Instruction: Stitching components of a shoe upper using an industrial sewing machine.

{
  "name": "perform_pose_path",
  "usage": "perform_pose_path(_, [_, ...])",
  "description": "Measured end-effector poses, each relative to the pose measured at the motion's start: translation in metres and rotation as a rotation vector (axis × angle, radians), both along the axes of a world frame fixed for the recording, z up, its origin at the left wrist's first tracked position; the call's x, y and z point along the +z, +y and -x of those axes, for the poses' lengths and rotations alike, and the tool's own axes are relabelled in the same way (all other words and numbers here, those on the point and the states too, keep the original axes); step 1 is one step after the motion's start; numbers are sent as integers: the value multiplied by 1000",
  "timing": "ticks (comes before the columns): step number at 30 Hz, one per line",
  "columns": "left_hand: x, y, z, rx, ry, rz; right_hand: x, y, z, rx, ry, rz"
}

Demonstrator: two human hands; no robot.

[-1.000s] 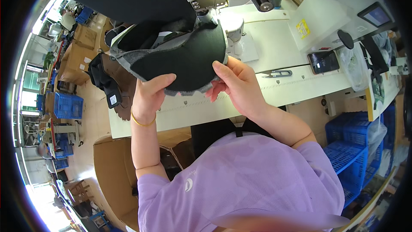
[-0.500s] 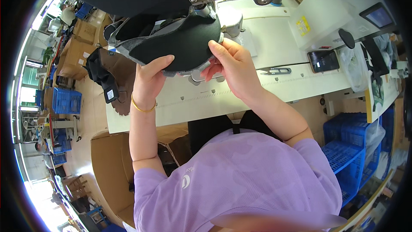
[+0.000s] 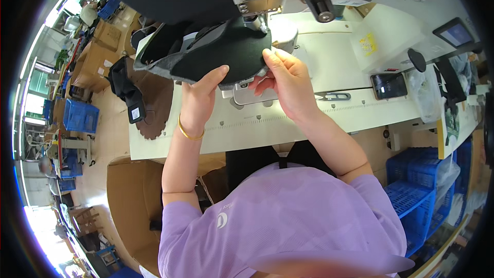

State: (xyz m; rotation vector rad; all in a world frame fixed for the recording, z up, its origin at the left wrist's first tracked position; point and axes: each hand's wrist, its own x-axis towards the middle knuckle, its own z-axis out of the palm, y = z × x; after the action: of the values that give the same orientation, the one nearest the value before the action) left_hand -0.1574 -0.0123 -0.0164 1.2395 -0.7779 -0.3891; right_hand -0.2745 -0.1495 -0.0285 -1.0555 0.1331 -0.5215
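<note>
A black curved fabric piece with grey edging [image 3: 221, 54] lies beneath the needle area of a white sewing machine [image 3: 260, 6]. My left hand [image 3: 201, 97] pinches its near lower edge, thumb on top and the other fingers hidden underneath. At the piece's right end, my right hand [image 3: 292, 83] grips the edge between thumb and fingers, close to the machine's foot. More folded black and grey material of the same piece stretches away to the left. The needle tip cannot be made out.
Thread snips [image 3: 333, 96] and a dark phone [image 3: 388, 86] lie on the white table [image 3: 231, 134] to the right. At left sits a black fabric item with a white tag [image 3: 125, 90]. A cardboard box [image 3: 128, 201] stands below; blue crates [image 3: 411, 190] stand lower right.
The whole view has shifted slightly, with the machine now lower and further right. My left hand has come a little nearer my right, and the fabric piece has moved along with both hands.
</note>
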Motion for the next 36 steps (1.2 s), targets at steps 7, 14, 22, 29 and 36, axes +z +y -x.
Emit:
perform_pose_path(7, [0, -13, 11, 28, 145, 92, -3, -4, -4, 24, -15, -52])
perform_pose_path(14, [-7, -26, 27, 214, 12, 90, -6, -7, -6, 9, -36, -41])
perform_pose_path(22, [-9, -41, 42, 271, -47, 123, -6, -8, -5, 12, 3, -71])
perform_pose_path(29, [-14, -57, 54, 335, -23, 153, -6, -6, -9, -46, -21, -93])
perform_pose_path(36, [-24, -74, 65, 368, 93, 122, -9, -5, -6, -69, 39, -35])
